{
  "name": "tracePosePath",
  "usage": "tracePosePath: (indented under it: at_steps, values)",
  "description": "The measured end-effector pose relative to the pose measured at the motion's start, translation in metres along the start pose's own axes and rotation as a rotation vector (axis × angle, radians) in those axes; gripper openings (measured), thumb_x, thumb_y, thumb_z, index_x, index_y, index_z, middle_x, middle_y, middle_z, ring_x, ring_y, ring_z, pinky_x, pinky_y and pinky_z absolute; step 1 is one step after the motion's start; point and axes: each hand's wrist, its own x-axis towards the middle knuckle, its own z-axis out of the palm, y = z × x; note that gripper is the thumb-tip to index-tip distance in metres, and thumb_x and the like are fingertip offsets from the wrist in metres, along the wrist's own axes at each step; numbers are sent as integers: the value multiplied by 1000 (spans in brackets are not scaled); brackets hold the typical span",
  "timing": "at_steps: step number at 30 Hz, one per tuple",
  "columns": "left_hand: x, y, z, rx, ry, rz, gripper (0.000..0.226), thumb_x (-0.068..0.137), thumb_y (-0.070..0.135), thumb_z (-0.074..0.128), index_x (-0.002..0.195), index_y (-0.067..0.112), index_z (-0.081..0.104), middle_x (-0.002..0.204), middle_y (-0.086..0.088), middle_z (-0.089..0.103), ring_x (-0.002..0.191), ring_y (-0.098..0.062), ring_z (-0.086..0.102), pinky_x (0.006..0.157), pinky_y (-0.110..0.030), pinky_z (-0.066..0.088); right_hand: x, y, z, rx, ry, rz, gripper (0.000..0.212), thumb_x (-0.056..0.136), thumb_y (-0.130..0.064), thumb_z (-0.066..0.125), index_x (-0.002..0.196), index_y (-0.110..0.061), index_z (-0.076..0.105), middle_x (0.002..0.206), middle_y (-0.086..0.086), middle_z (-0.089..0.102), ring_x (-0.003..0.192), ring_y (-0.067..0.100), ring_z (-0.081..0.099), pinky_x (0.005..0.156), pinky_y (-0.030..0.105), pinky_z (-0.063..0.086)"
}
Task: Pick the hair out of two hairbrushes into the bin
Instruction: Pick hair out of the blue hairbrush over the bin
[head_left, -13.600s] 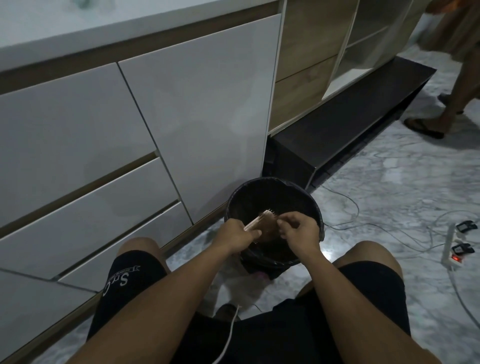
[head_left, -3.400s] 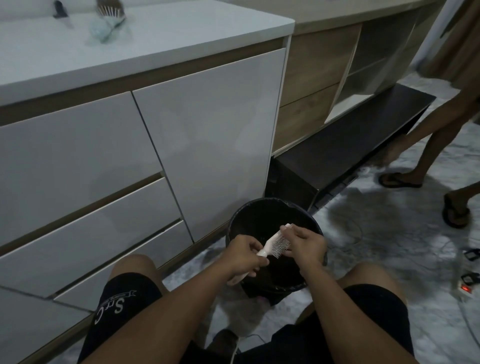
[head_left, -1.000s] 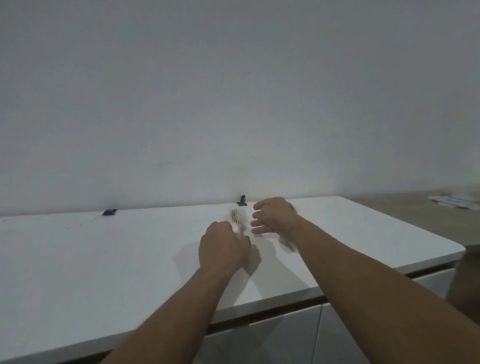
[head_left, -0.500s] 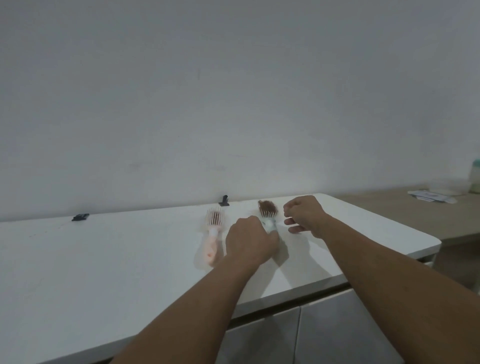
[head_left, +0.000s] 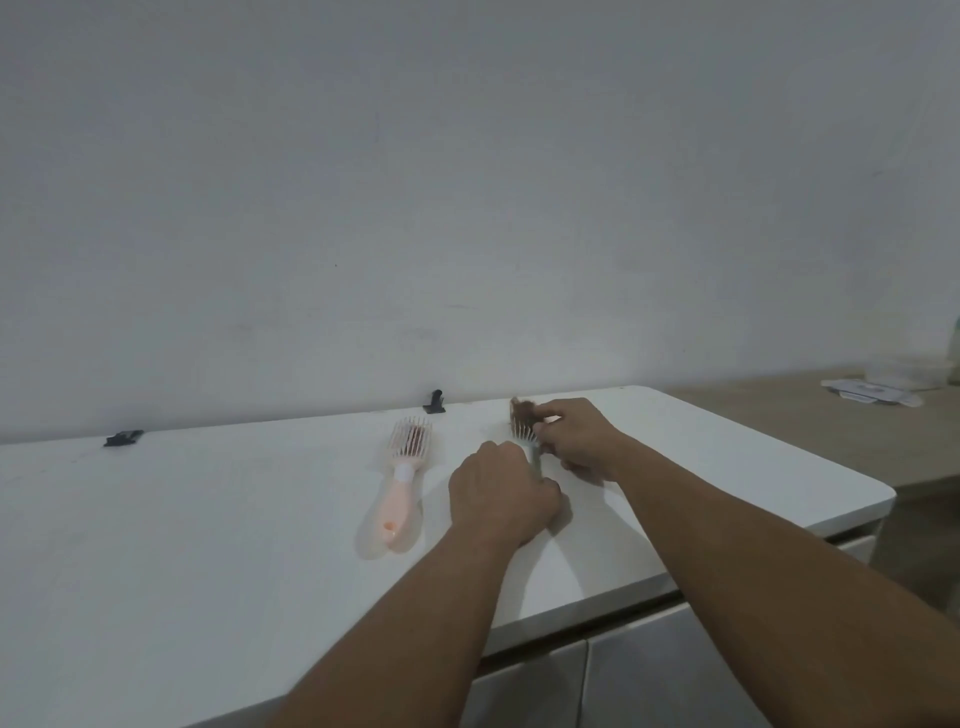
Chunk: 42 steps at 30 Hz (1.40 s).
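A pink hairbrush (head_left: 404, 483) lies on the white countertop (head_left: 208, 545), handle toward me, bristles up. To its right a second, pale hairbrush (head_left: 523, 422) with a clump of brown hair in its bristles is raised off the top. My left hand (head_left: 501, 493) is closed around its handle. My right hand (head_left: 576, 439) pinches at the brush head, fingers on the bristles and hair. The bin is out of view.
Two small black clips (head_left: 434, 402) (head_left: 123, 438) sit at the back of the countertop by the wall. A lower wooden counter (head_left: 810, 421) at the right carries papers (head_left: 872, 396) and a clear container (head_left: 909, 371). White cabinet fronts (head_left: 623, 680) show below.
I stood up from the bin and put the pink brush down on the countertop. My left hand has gripped the second brush's handle, and my right hand has moved onto its head.
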Motion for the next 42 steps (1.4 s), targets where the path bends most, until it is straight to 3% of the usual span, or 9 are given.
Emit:
tracePosePath:
  at_steps: [2, 5, 13, 16, 21, 25, 32, 37, 42]
  values:
    - [-2, 0, -1, -30, 20, 12, 26, 82, 35, 57, 87, 9, 59, 99, -10, 64, 92, -29, 61, 71, -32, 42, -2, 0, -3, 68, 13, 35, 33, 91, -6, 57, 123, -9, 65, 98, 16, 64, 57, 17, 52, 43, 22, 39]
    - [-9, -1, -1, -118, 50, 35, 25, 82, 36, 59, 81, 11, 57, 92, -9, 65, 84, -27, 60, 65, -31, 40, -12, -3, -13, 185, 41, 53, 37, 88, -6, 62, 125, -7, 60, 111, 19, 68, 76, 21, 63, 57, 28, 53]
    - [-40, 19, -5, -391, 6, 139, 16, 85, 21, 64, 97, 12, 59, 98, -4, 62, 85, -20, 57, 77, -33, 50, -61, -13, -67, 456, 158, 121, 31, 90, 2, 62, 114, -6, 44, 92, 17, 63, 71, 23, 64, 66, 38, 56]
    - [-55, 31, -12, -451, -112, 152, 29, 85, 15, 66, 109, 14, 50, 104, -4, 57, 89, -22, 57, 78, -34, 51, -85, -9, -89, 533, 181, 173, 11, 90, 2, 60, 101, 1, 59, 86, 16, 65, 68, 24, 64, 64, 36, 56]
    - [-85, 54, -16, -504, -310, 236, 49, 80, 3, 61, 124, 14, 44, 104, -7, 61, 95, -29, 60, 88, -40, 53, -137, 12, -122, 620, 92, 243, 6, 90, -7, 60, 86, -10, 63, 79, 7, 59, 65, 18, 58, 60, 31, 54]
    - [-113, 67, -15, -460, -399, 304, 36, 72, -6, 59, 103, 11, 58, 91, -11, 61, 75, -25, 57, 65, -34, 48, -187, 38, -146, 656, 56, 279, 7, 86, -8, 60, 81, -12, 63, 77, 7, 59, 65, 18, 58, 59, 30, 55]
    - [-180, 90, 37, -619, -765, 136, 30, 82, 2, 64, 108, 3, 50, 86, -22, 59, 57, -25, 60, 56, -38, 54, -263, 110, -147, 760, 42, 384, 10, 89, 1, 57, 97, 1, 63, 84, 13, 60, 73, 21, 59, 54, 27, 61]
    - [-223, 89, 89, -809, -955, -98, 22, 88, 12, 63, 97, 6, 44, 87, -20, 55, 52, -29, 58, 50, -33, 48, -304, 183, -126, 794, 41, 472, 40, 77, 1, 67, 116, 6, 58, 98, 23, 56, 74, 25, 59, 57, 29, 60]
    - [-267, 84, 137, -832, -931, -178, 28, 89, 27, 67, 70, 17, 49, 77, -11, 62, 55, -23, 59, 44, -23, 42, -346, 244, -96, 811, 48, 541, 14, 88, 3, 61, 102, 3, 64, 90, 18, 69, 66, 19, 70, 57, 28, 59]
